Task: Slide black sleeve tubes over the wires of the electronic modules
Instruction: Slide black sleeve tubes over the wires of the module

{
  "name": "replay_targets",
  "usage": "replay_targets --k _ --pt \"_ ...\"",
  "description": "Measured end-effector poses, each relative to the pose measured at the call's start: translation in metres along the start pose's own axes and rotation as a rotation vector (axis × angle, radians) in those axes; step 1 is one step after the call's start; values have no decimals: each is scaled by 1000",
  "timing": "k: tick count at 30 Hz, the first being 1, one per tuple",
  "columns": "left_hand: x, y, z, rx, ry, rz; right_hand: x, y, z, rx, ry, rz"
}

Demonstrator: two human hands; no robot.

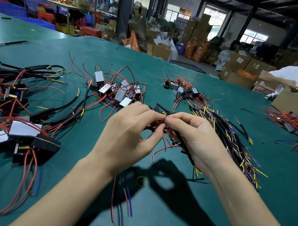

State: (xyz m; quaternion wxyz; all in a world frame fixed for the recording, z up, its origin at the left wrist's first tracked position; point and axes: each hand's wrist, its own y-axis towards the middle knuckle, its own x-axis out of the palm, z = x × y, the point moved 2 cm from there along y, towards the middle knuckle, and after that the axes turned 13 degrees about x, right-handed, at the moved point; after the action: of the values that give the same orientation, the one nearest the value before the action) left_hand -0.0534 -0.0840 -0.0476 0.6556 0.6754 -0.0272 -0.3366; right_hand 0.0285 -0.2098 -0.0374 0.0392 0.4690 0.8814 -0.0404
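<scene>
Both hands meet above the green table (169,218). My left hand (131,131) pinches thin wires between thumb and fingers; red and blue wire ends (127,202) hang below its wrist. My right hand (196,135) pinches a yellow-tipped wire end (169,116) at its fingertips and grips a black sleeve tube (185,148) that runs down across its palm. Whatever module these wires belong to is hidden behind my hands. Loose black sleeve tubes (161,106) lie just beyond my fingers.
A heap of silver modules (117,92) with red wires lies ahead. Sleeved modules (24,129) are at the left. A long bundle of black, yellow and purple wires (234,142) runs at the right. A yellow rubber band (141,181) lies near. Another person (297,76) works at a cardboard box (293,104).
</scene>
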Motion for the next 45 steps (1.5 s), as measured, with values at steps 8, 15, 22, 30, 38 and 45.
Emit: replay_targets --k 8,15,22,30,38,45 --pt "-1 4 -3 -165 -123 9 1 0 1 -5 -75 17" --pt "2 8 -19 -928 -590 -141 8 -10 -6 -473 -450 158" --pt "3 7 -19 -828 -534 -148 10 -10 -3 -527 -483 239" --pt "-7 6 -4 -191 66 -204 6 -4 -2 -167 -154 143" --pt "-2 6 -8 -331 -151 -151 3 -5 -7 -285 -298 83" --pt "15 -1 -14 -891 -1040 -198 -1 -9 -8 -862 -841 291"
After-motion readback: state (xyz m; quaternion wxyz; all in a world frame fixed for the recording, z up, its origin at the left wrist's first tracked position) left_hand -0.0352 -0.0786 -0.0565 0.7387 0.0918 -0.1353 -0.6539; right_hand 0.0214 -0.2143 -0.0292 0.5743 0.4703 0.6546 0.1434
